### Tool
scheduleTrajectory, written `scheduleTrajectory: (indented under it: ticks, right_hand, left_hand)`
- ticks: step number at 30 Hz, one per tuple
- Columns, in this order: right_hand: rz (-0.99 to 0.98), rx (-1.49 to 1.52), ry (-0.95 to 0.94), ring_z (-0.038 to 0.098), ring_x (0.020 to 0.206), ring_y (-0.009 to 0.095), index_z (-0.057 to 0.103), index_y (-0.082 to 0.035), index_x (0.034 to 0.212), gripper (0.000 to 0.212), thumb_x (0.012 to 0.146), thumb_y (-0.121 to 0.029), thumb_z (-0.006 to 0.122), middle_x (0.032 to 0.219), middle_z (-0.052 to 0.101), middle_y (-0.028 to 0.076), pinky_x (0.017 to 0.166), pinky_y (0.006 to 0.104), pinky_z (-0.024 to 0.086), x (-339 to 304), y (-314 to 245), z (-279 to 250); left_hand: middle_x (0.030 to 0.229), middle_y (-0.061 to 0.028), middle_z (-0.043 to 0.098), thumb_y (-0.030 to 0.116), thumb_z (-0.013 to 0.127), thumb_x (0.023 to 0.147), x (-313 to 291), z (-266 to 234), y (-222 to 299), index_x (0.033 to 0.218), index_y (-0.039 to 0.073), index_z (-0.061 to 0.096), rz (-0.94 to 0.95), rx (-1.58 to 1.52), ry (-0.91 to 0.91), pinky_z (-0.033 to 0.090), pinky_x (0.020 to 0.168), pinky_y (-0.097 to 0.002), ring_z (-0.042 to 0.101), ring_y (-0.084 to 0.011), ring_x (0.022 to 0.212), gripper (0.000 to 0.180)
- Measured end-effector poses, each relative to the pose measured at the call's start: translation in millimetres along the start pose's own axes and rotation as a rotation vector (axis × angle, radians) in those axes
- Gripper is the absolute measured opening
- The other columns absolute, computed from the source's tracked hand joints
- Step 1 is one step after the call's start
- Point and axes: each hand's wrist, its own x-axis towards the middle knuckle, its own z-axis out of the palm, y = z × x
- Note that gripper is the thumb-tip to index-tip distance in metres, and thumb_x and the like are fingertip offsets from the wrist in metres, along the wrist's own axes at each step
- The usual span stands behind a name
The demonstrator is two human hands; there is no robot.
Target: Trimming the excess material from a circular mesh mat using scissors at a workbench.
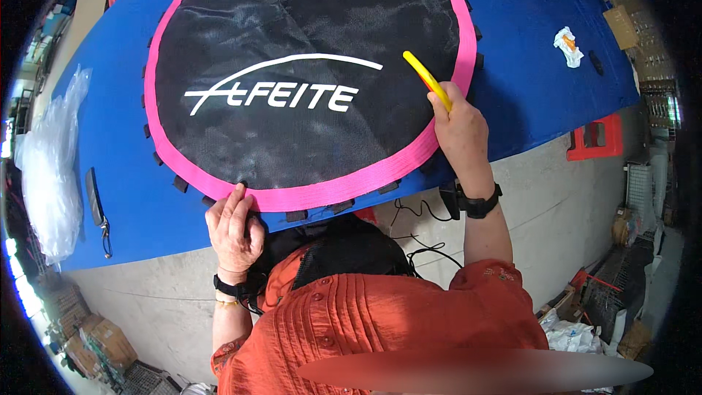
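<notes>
A round black trampoline mat (307, 139) with a wide pink border and short black tabs around its rim lies on the blue-covered table. White lettering and a white arc mark its surface. At the near left edge, my left hand (235, 232) grips the pink border, fingertips on top beside a tab. My right hand (462, 130) is closed around a slim yellow tool (423, 73) with a touch of red, held over the mat's right side. Its far end points away and to the left; its exact kind does not show.
Clear plastic bags (55, 168) hang over the table's left edge. Near them lies a black zip pouch (94, 197) with a cord. A crumpled white wrapper (568, 47) sits at the far right. A red plastic crate (596, 137) stands beyond the table's right edge.
</notes>
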Motion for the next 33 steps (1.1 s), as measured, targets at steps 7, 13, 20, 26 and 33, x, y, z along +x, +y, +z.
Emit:
scheduleTrajectory:
  ticks: [7,13,20,26,33]
  right_hand:
    - [-0.002,-0.034,0.041,0.075,0.085,0.045,0.066,-0.014,0.119,0.025,0.108,-0.036,0.059,0.090,0.076,0.021,0.072,0.0571,0.058,6.3,-3.2,6.7]
    - [-0.020,0.032,0.011,0.074,0.089,0.047,0.066,-0.013,0.120,0.027,0.109,-0.036,0.060,0.091,0.075,0.023,0.074,0.0568,0.057,-6.9,-5.3,3.6]
    - [-0.022,0.089,-0.137,0.072,0.091,0.048,0.067,-0.012,0.124,0.030,0.109,-0.037,0.062,0.092,0.074,0.025,0.075,0.0553,0.055,-45.9,-23.3,-7.1]
    - [-0.091,0.070,-0.239,0.073,0.088,0.046,0.067,-0.012,0.122,0.028,0.108,-0.036,0.062,0.091,0.073,0.024,0.071,0.0538,0.055,-76.6,-48.6,-10.7]
    - [-0.188,0.188,-0.360,0.073,0.086,0.045,0.068,-0.012,0.121,0.024,0.107,-0.032,0.065,0.090,0.073,0.022,0.070,0.0536,0.054,-93.7,-72.8,-5.1]
  left_hand:
    - [0.138,-0.0156,0.071,0.005,0.065,0.084,-4.7,0.9,-2.0,0.124,0.004,0.070,-0.006,-0.004,-0.007,0.050,0.100,-0.0455,0.065,-0.0376,0.112,0.040]
    - [0.138,-0.0141,0.071,0.002,0.067,0.084,0.7,-0.2,1.2,0.125,0.004,0.070,0.003,-0.029,0.011,0.050,0.099,-0.0450,0.065,-0.0374,0.111,0.042]
    - [0.140,-0.0120,0.069,0.004,0.070,0.082,-0.4,-2.2,-1.3,0.125,0.005,0.071,0.000,-0.045,0.013,0.050,0.101,-0.0439,0.065,-0.0350,0.114,0.043]
    - [0.139,-0.0105,0.070,0.007,0.072,0.083,-0.9,-1.8,-2.3,0.123,0.007,0.072,-0.005,-0.057,0.025,0.051,0.098,-0.0420,0.066,-0.0320,0.112,0.040]
    - [0.139,-0.0097,0.069,0.009,0.073,0.084,-1.7,-3.3,-3.7,0.123,0.007,0.072,0.008,-0.087,0.050,0.051,0.096,-0.0416,0.066,-0.0309,0.111,0.040]
